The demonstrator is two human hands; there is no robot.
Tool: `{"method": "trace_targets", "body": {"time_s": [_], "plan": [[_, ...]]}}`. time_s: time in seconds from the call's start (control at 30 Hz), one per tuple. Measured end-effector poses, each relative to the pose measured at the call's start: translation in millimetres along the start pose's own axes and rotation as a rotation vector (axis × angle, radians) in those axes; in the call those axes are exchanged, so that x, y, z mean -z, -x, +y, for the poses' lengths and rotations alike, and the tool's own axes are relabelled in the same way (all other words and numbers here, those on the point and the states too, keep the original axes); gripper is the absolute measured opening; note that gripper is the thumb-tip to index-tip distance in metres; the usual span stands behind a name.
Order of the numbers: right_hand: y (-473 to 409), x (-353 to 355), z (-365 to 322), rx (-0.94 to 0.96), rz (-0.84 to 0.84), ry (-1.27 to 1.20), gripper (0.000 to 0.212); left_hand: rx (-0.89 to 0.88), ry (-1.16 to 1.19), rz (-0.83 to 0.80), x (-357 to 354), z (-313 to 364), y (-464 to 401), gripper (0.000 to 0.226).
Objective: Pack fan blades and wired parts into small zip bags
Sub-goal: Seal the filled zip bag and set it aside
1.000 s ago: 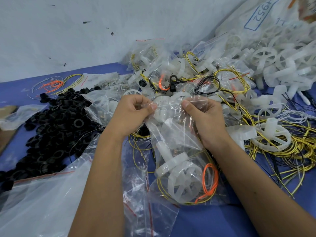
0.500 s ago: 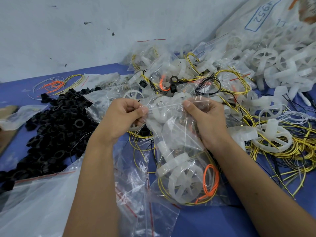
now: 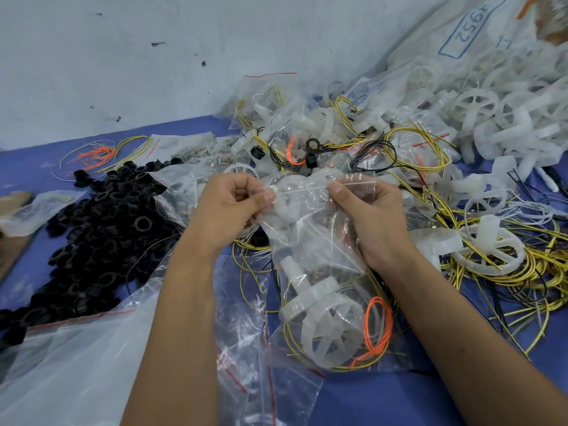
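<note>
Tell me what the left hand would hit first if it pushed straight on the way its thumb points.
The left hand pinches the zip bag top, thumb pointing toward the right hand. Sliding on, it would probably meet the right thumb, with only the bag's seal strip between them.

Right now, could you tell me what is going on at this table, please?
A person is packing parts into a small zip bag. The left hand and right hand pinch the bag's top edge at either end, apparently pressing it shut. Inside sit a white fan blade, yellow wire and an orange wire loop. Filled bags are heaped behind, loose fan blades lie at the right, and black rings at the left.
</note>
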State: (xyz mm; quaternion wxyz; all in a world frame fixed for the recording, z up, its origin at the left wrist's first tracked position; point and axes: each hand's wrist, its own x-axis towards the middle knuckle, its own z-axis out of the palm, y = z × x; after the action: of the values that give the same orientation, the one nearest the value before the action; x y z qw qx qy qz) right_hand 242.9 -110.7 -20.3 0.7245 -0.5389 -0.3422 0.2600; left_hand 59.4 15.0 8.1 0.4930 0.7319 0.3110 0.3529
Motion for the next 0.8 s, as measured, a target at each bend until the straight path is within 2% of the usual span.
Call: {"method": "trace_targets", "body": {"time_s": [0.27,0.43,0.7,0.8], "plan": [[2,0,-4,-0.001,-0.044,-0.026,0.009,-0.006,0.053,0.008,-3,-1,0,0.018],[2,0,-5,0.015,-0.089,-0.012,0.011,-0.01,0.025,-0.059,-7,3,-2,0.01],[2,0,-3,0.031,-0.074,-0.049,0.014,-0.069,0.058,-0.051,-16,3,-3,0.023],[0,0,-3,0.003,-0.021,-0.123,0.012,0.078,0.131,-0.083,-19,9,1,0.016]]}}
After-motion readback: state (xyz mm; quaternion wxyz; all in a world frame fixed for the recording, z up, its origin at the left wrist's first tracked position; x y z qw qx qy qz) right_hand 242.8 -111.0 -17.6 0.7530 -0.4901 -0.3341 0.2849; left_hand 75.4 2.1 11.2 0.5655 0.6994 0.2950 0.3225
